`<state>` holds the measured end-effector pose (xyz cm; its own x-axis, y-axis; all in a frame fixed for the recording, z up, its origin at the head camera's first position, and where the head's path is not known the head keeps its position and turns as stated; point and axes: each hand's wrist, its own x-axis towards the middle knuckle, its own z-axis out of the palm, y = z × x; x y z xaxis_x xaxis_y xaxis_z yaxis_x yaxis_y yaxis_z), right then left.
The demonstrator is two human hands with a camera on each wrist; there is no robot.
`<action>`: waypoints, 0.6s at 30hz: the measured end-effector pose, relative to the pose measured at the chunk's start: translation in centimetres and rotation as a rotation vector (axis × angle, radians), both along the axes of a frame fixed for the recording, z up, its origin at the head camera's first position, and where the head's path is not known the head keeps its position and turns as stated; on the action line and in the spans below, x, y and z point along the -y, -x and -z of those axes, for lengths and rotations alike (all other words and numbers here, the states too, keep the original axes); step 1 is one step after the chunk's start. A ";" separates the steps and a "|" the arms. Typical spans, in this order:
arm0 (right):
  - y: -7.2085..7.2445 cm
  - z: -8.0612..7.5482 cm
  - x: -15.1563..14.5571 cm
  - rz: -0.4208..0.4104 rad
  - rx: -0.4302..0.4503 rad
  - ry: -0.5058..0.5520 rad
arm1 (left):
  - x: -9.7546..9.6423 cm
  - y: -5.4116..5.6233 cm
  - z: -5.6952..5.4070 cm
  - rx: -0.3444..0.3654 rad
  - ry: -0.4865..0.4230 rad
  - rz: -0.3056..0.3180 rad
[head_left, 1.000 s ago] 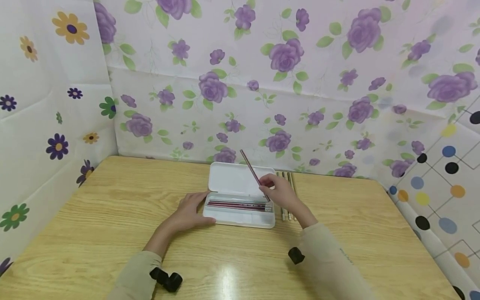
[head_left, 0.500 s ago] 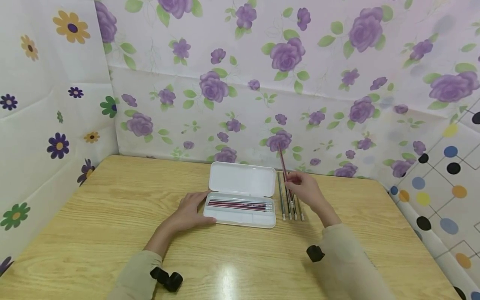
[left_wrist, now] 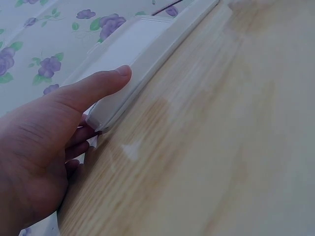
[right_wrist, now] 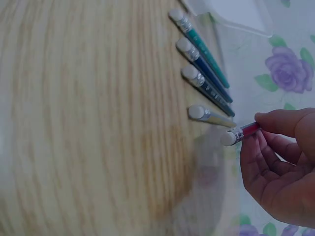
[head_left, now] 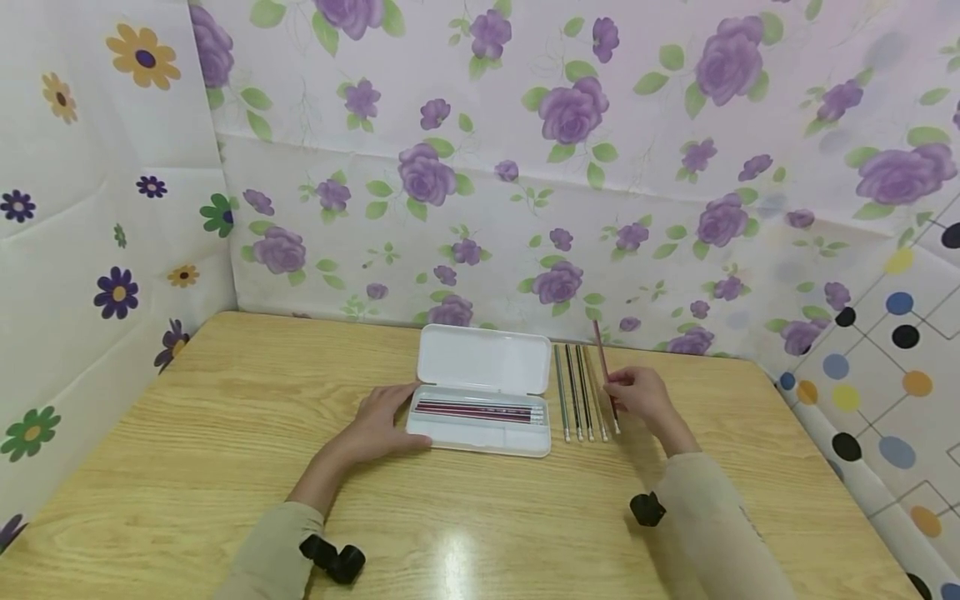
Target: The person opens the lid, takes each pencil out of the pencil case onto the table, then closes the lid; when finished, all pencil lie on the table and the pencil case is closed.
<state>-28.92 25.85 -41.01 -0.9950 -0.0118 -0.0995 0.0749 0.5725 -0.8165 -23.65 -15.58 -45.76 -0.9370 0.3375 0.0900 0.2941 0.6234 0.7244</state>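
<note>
My left hand (head_left: 375, 427) holds the left end of a white pencil case (head_left: 459, 436), its thumb over the front edge and fingers around the end, as the left wrist view shows. The case lies with its lid (head_left: 483, 358) raised; several red and dark pencils (head_left: 480, 409) lie in its back compartment. Between thumb and fingers my right hand (head_left: 645, 393) pinches a red pencil (right_wrist: 251, 129) near its white eraser end, tilted with the far end up. Left of it on the table are a green pencil (right_wrist: 209, 59), two dark pencils and a pale yellow pencil (right_wrist: 219, 119), side by side, erasers toward me.
The wooden table (head_left: 465, 517) ends at a flowered sheet (head_left: 495, 217) right behind the case and pencils. Patterned sheets also hang at the left and right sides.
My right hand has carried the red pencil from over the case, rightward past the row, and lowered it at the row's right end. My left hand stays on the case.
</note>
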 end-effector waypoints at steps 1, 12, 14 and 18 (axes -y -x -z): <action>0.0 0.1 -0.1 0.003 0.009 -0.010 | 0.0 0.0 0.0 0.000 0.001 0.000; 0.2 1.6 -0.8 0.033 0.048 -0.153 | 0.1 0.1 0.3 0.008 0.013 0.001; 0.2 1.8 -0.8 0.031 0.038 -0.168 | 0.1 0.1 0.3 0.008 0.017 0.000; 0.3 2.0 -0.7 0.021 -0.018 -0.259 | 0.1 0.2 0.4 0.004 0.021 0.003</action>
<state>-29.20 26.59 -42.99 -0.9963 0.0329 -0.0790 0.0762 0.7611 -0.6441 -23.89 -15.68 -46.17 -0.9364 0.3419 0.0790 0.2929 0.6378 0.7124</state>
